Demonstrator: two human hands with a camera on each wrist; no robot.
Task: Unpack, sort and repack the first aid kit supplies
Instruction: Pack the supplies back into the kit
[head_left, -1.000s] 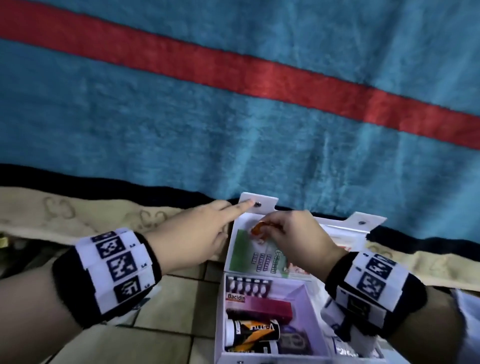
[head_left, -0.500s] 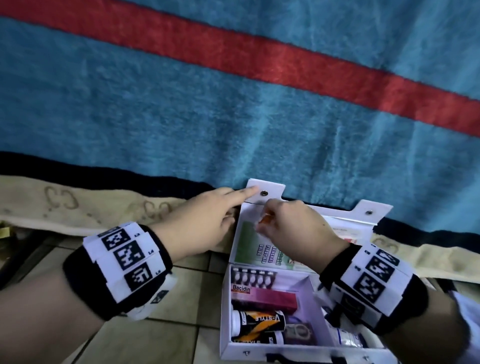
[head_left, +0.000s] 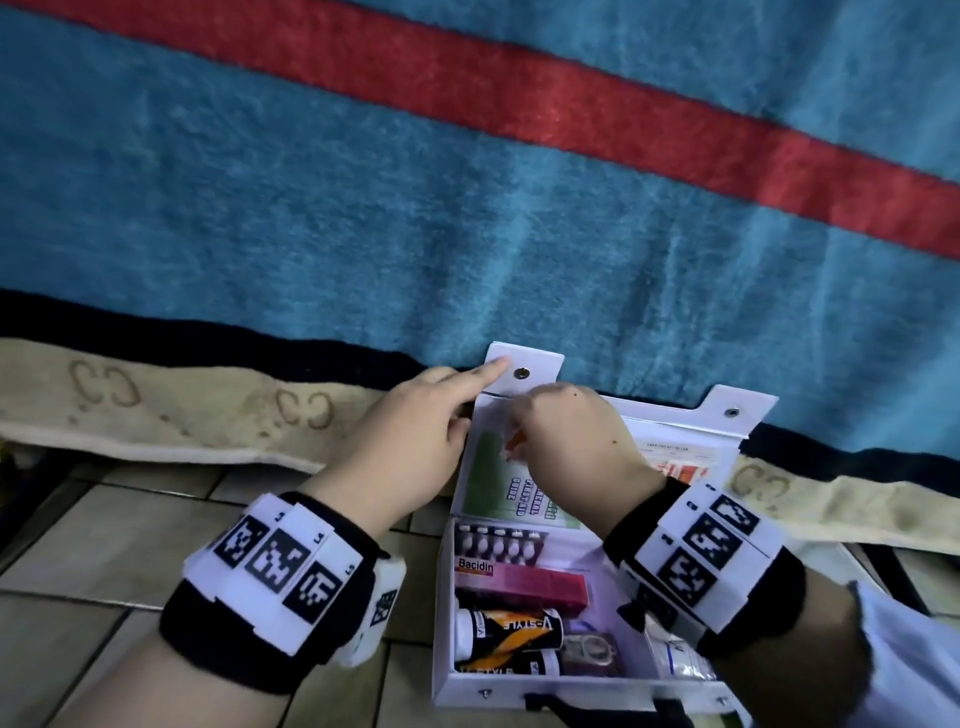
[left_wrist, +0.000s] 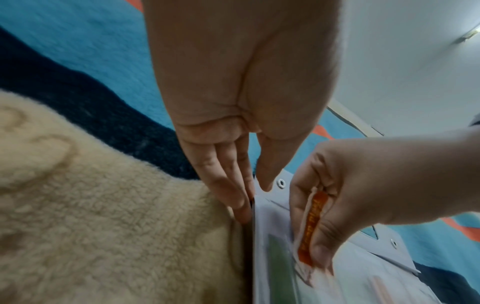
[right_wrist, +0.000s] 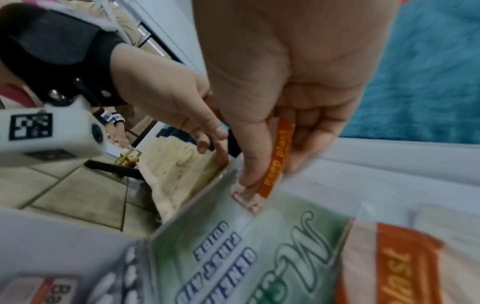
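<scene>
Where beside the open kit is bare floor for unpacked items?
Bare tiled floor lies left of the kit, under the left hand, bordered by the cream blanket edge. Inside is crowded: blister strip, Bacidin box, bottles.

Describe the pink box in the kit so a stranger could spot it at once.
Find the open white first aid case on the tiled floor. Inside, the pink box lies between the blister pack and the black-and-orange bottles. It alone reads "Bacidin".

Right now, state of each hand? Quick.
Left hand: open, straight fingers holding the kit lid up by its edge.
Right hand: pinching an orange plaster strip at the lid pocket.
</scene>
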